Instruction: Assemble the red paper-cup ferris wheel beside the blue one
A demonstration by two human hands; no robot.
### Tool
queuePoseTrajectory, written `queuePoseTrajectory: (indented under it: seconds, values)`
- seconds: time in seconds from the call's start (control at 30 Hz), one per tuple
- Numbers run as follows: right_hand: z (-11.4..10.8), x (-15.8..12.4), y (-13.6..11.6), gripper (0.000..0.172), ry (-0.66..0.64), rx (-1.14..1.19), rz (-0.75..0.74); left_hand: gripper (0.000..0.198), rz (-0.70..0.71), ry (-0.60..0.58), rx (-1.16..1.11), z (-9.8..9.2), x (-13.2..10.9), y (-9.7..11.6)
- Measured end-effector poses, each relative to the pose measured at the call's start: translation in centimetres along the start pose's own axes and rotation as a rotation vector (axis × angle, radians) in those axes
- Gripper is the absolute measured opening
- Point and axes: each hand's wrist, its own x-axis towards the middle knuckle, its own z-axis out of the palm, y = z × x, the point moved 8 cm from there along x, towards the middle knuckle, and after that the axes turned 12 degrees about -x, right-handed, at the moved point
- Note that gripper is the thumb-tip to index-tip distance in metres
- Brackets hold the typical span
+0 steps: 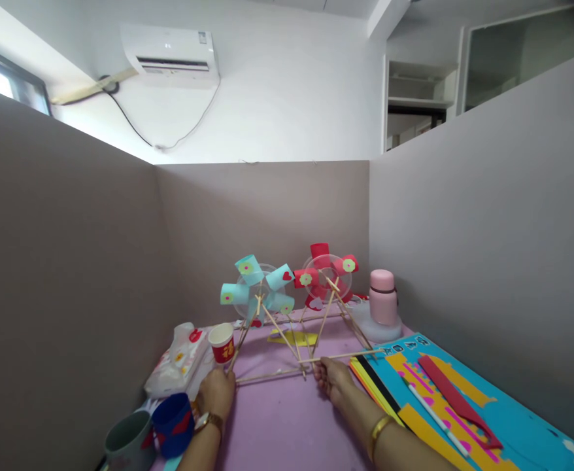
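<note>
Two paper pinwheel-like wheels on thin wooden stick frames stand side by side before me. The light blue wheel [250, 269] has curled paper blades with flower and heart stickers round a clear disc. Behind it to the right is the red wheel [320, 254], made the same way. My left hand [217, 392] is closed at the lower left corner of the blue wheel's stick frame [272, 376]. Fingers curled, my right hand [333, 379] grips the red wheel's stick frame [346, 355] at its near left corner, where both frames meet. The fingertips are partly hidden.
At left are a paper cup [221, 343], a tissue pack [179, 360], a blue paper ring [172, 425] and a grey-green cup [130, 441]. A pink bottle [383, 297] stands back right. Coloured sheets [522, 412], a red cutter-like tool [456, 396] and a white pen [437, 415] lie right.
</note>
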Motion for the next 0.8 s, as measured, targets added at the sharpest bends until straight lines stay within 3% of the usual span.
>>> queuePoseTrajectory:
  seconds: [0.8]
  values:
    - [-0.2,1.6,-0.8,0.027,0.043,-0.074,0.206,0.030,0.006,0.013,0.050,0.3,1.2,0.1]
